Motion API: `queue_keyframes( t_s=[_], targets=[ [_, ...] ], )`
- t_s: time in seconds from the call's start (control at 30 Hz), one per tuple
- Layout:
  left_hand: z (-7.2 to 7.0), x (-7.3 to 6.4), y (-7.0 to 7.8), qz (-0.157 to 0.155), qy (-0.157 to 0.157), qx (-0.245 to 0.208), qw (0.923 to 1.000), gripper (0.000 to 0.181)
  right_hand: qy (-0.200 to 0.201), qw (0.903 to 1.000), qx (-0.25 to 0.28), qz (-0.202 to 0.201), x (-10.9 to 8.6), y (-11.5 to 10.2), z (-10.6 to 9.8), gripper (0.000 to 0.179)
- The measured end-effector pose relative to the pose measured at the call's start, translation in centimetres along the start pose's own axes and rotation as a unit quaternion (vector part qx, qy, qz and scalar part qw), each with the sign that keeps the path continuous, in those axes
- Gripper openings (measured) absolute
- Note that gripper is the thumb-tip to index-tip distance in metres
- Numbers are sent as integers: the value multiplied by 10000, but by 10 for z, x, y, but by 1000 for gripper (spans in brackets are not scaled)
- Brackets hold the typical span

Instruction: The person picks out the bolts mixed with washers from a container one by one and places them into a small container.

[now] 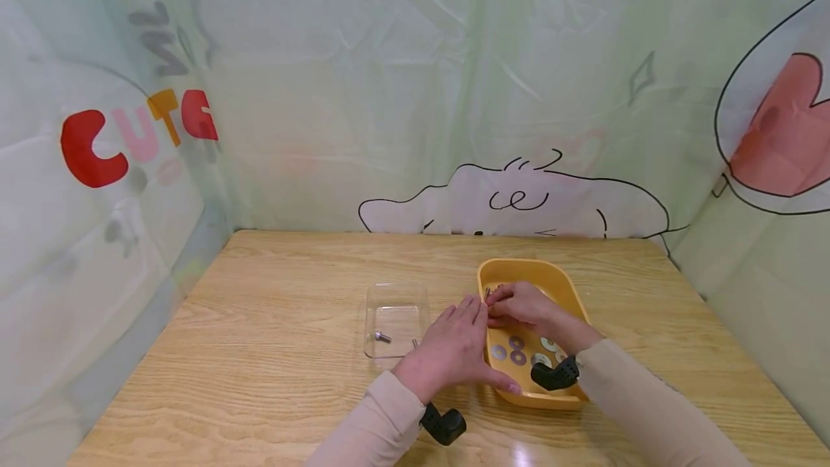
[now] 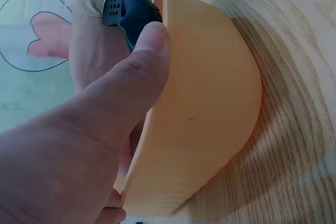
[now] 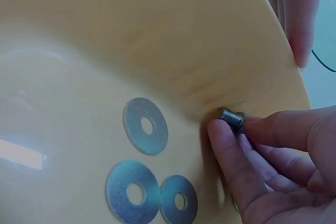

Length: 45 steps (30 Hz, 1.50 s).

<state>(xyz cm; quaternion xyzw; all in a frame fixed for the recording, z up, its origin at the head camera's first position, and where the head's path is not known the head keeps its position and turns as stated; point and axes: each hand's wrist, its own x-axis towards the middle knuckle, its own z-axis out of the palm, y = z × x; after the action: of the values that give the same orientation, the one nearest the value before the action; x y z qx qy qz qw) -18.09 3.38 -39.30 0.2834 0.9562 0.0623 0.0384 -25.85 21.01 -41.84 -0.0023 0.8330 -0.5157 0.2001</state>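
Note:
An orange tray [image 1: 533, 396] holds several flat metal washers [image 1: 516, 357]. Inside it, at the left wall, my right hand [image 1: 528, 306] pinches a small metal bolt [image 3: 231, 119] between thumb and finger. Its threaded shank shows in the right wrist view; the other end is hidden by the fingers. My left hand [image 1: 450, 352] rests along the tray's left rim, fingers straight. The left thumb [image 2: 149, 51] lies spread over the rim at the near corner. Washers [image 3: 146, 126] lie on the tray floor beside the right fingertips.
Left of the tray stands a clear plastic box [image 1: 397, 294] with a bolt [image 1: 382, 337] inside, partly behind my left hand. Both stand on a wooden table [image 1: 272, 352]. A printed curtain [image 1: 324, 92] encloses the back and sides.

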Motion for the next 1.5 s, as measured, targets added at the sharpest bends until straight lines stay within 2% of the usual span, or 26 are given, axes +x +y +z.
queue_keyframes(
  t_s=[0.23, 0.9, 1.5],
  targets=[
    [-3, -2, 1, -6, -32, -76, 10000, 128, 67, 9996, -127, 223, 0, -1, 2, 24],
    [-3, -1, 1, 29, -19, 16, 10000, 127, -48, 9998, -143, 100, -5, -3, 0, 24],
    [2, -1, -2, 109, 108, -300, 9994, 128, -306, 9972, 662, -165, -13, -10, -13, 24]
  ],
)
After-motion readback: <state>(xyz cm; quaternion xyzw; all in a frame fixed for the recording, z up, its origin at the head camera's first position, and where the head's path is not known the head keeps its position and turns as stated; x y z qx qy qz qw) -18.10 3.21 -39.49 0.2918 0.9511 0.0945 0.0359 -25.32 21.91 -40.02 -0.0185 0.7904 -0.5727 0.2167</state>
